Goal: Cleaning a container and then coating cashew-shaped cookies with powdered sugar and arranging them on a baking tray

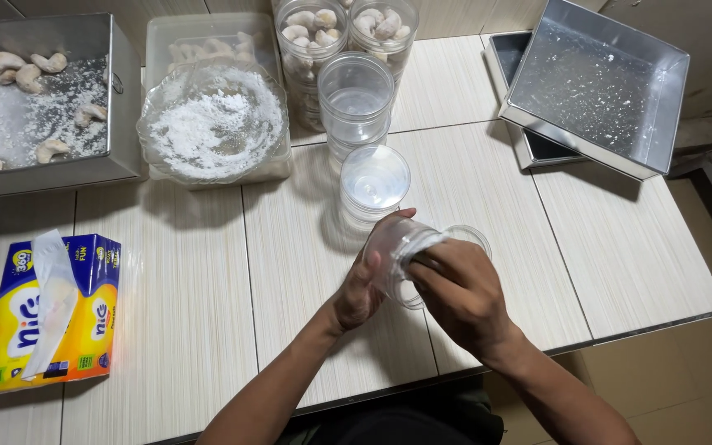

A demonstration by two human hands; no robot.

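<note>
The left hand (pixel 360 288) holds a clear plastic jar (pixel 409 255) on its side above the tiled table (pixel 620 255), near the front edge. The right hand (pixel 459 288) presses white tissue (pixel 422 241) into its mouth. Both hands are closed around the jar. To wipe well, I think the jar should turn slowly while the tissue reaches the bottom.

jar (pixel 409 255): clear | tissue pack (pixel 53 311): yellow-blue | powder (pixel 214 124): white | table (pixel 208 280): beige, striped
</note>
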